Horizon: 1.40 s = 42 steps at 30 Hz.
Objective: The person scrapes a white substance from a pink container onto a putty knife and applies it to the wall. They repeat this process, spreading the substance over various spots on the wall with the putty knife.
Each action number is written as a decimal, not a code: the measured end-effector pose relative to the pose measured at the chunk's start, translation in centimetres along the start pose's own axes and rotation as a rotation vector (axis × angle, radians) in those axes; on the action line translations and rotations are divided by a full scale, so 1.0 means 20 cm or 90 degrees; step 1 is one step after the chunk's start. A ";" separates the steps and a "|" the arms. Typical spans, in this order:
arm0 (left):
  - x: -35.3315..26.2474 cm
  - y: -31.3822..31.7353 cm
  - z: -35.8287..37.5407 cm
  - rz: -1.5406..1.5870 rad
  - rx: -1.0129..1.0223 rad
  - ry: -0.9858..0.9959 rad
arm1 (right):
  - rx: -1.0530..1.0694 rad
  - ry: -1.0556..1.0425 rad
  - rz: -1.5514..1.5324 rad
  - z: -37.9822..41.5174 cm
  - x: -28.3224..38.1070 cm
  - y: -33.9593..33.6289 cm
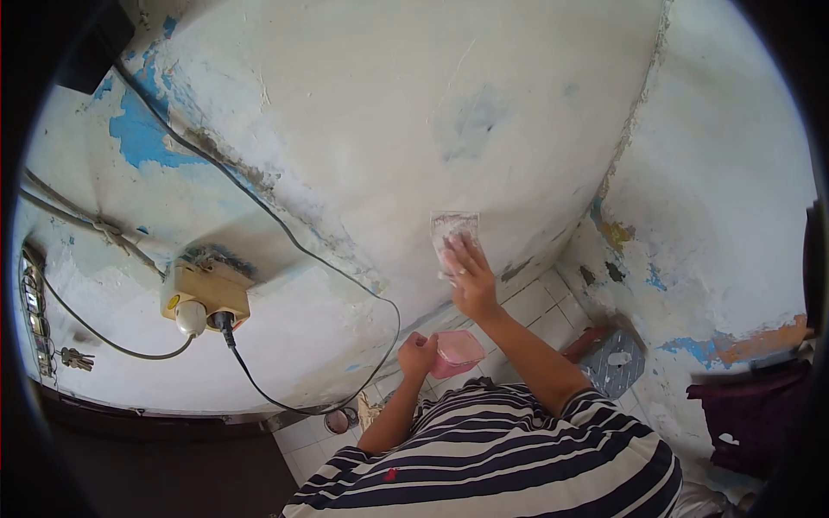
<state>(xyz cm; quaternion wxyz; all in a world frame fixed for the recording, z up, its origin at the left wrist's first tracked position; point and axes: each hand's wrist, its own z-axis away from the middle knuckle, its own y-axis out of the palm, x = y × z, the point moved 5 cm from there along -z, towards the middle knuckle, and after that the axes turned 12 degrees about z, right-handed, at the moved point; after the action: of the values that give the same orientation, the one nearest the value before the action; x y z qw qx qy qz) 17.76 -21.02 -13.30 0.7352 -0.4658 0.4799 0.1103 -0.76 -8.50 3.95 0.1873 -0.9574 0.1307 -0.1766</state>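
Note:
My right hand [471, 278] presses a flat, see-through putty spreader [454, 221] against the pale wall [363, 129]. White smears cover the spreader and some of my fingers. Lower down, my left hand [418, 355] grips the side of a pink plastic tub [458, 354], its thumb over the rim. What lies inside the tub looks pale, but I cannot make it out well. Around the spreader the wall is whitish, with a bluish-grey patch [480, 121] above it.
A socket box [205, 292] with two plugs juts from the left wall, and a black cable [281, 229] loops down from it. Keys [78, 359] hang at far left. A grey stool [611, 361] stands on the tiled floor; dark red cloth [749, 416] hangs at right.

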 end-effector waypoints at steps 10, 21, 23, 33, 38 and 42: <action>0.00 0.02 0.02 0.003 0.007 0.028 | -0.250 0.035 0.095 -0.90 -0.21 -0.40; -0.08 0.05 0.01 0.019 0.002 0.040 | -0.064 0.081 -0.128 -0.06 0.07 -0.20; -0.08 0.05 0.02 0.026 -0.003 0.059 | -0.197 0.070 -0.123 -0.27 -0.03 -0.38; -0.02 -0.01 0.03 0.029 -0.029 0.049 | -0.185 0.017 0.090 -0.49 -0.15 -0.08; -0.06 0.03 0.06 0.003 0.002 0.032 | -0.026 0.018 0.031 -0.18 -0.04 -0.09; -0.13 0.05 0.06 0.007 0.012 0.042 | -0.126 0.136 -0.121 -0.24 -0.13 -0.34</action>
<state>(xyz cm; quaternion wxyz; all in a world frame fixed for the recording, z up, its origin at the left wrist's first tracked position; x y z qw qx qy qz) 16.55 -18.87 -11.68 0.7228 -0.4595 0.5075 0.0940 -3.80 -3.05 10.13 0.0596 -0.9549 0.0757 -0.2808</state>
